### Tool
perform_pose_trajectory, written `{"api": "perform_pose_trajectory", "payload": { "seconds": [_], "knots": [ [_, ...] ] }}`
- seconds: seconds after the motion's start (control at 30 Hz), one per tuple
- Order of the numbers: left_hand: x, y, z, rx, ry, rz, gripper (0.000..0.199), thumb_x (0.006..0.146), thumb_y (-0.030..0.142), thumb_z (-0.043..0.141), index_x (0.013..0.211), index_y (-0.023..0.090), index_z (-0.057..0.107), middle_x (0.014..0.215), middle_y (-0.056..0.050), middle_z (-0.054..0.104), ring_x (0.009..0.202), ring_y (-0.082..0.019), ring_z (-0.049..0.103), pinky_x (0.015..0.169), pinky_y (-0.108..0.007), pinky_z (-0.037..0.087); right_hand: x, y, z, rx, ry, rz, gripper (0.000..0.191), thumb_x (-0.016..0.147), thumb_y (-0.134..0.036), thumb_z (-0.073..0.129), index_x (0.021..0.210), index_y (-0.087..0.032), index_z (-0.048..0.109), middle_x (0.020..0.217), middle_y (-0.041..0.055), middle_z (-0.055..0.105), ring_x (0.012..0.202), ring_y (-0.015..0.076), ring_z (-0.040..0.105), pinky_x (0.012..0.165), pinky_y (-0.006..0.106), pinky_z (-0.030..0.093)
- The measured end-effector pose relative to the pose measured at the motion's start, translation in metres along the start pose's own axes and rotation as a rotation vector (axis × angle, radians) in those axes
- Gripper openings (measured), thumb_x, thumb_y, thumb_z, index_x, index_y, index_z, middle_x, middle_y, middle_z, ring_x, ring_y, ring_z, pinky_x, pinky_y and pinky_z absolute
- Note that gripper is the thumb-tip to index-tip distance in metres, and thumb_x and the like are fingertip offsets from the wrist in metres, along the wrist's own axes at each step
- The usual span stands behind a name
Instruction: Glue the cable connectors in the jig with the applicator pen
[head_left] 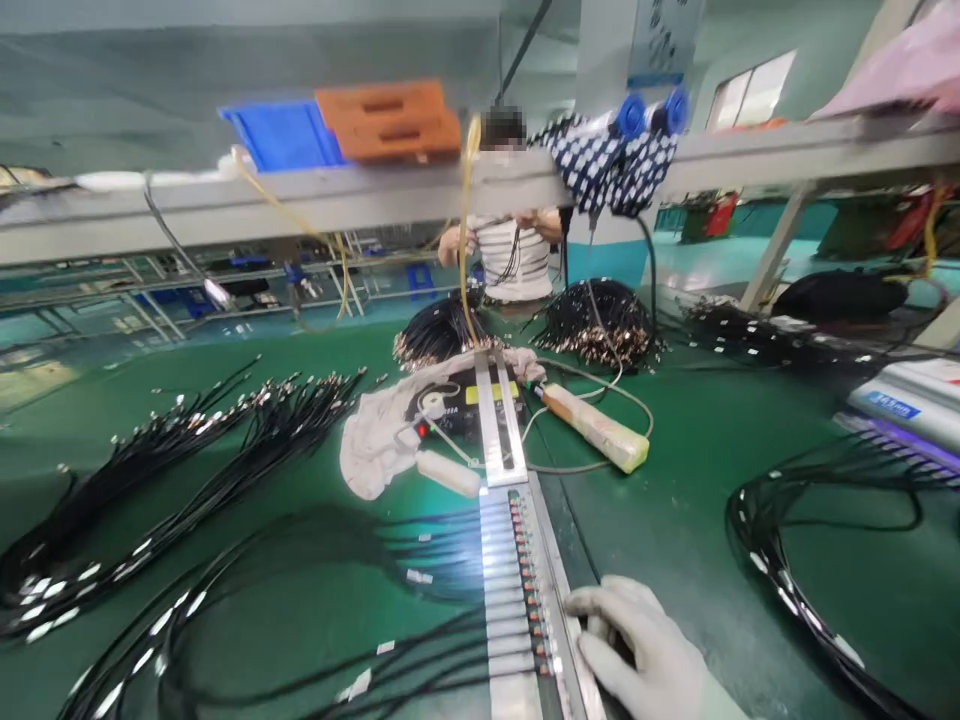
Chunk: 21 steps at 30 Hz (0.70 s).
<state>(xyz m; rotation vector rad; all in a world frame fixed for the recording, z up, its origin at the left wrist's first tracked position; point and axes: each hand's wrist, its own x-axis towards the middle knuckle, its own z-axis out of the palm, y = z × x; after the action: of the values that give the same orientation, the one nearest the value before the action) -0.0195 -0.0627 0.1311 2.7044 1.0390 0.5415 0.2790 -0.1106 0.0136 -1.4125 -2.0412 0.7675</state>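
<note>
My right hand [641,640], in a pale glove, is at the right edge of a long metal fixture [534,590]. Its thumb and forefinger are apart, the fingertips against the fixture's side rail; the other fingers curl partly out of sight. Black cables [420,640] enter the fixture from the left, seated side by side in a row with small metal and orange ends showing. A bright light shines on the fixture's upper left side, next to a white cylindrical handle [448,472]. My left hand is out of view.
A black control box [457,410] lies partly under a pale cloth [371,450]. Right of it is a tape-wrapped tool handle [596,425]. Cable bundles [247,430] lie left; another coil [780,560] lies right, near a 365nm lamp [911,405]. Across the table, a person [517,250] holds cables.
</note>
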Motion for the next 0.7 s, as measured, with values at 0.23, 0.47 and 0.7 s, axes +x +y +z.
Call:
{"api": "perform_pose_trajectory", "payload": {
  "seconds": [0.23,0.47,0.7],
  "knots": [
    [-0.118,0.072,0.032,-0.212,-0.258,-0.4,0.014,0.093,0.018,0.044,0.085,0.022,0.055,0.074,0.001,0.062,0.067,-0.012,0.06,0.06,-0.019,0.046,0.003,-0.003,-0.021,0.011,-0.104,-0.006,0.025,0.097,-0.04,0.049,0.11,-0.026,0.065,0.095,0.0047,0.066,0.099,0.0246,0.06,0.092,0.044,0.048],
    [-0.113,0.076,0.025,-0.315,-0.375,-0.618,0.01,0.092,0.024,0.044,0.09,0.022,0.053,0.081,0.0,0.06,0.07,-0.013,0.054,0.055,-0.019,0.04,0.0,0.002,-0.021,0.026,-0.119,0.043,0.029,0.096,-0.048,0.049,0.11,-0.028,0.065,0.106,0.0039,0.067,0.104,0.0262,0.059,0.092,0.045,0.047],
    [-0.119,0.078,0.022,-0.478,-0.443,-0.665,0.023,0.099,0.033,0.04,0.084,0.021,0.051,0.084,0.001,0.056,0.08,-0.013,0.054,0.073,-0.022,0.043,0.001,0.003,-0.021,0.041,-0.112,0.078,0.027,0.094,-0.049,0.052,0.108,-0.03,0.065,0.109,0.0007,0.066,0.104,0.0251,0.059,0.093,0.044,0.045]
  ]
}}
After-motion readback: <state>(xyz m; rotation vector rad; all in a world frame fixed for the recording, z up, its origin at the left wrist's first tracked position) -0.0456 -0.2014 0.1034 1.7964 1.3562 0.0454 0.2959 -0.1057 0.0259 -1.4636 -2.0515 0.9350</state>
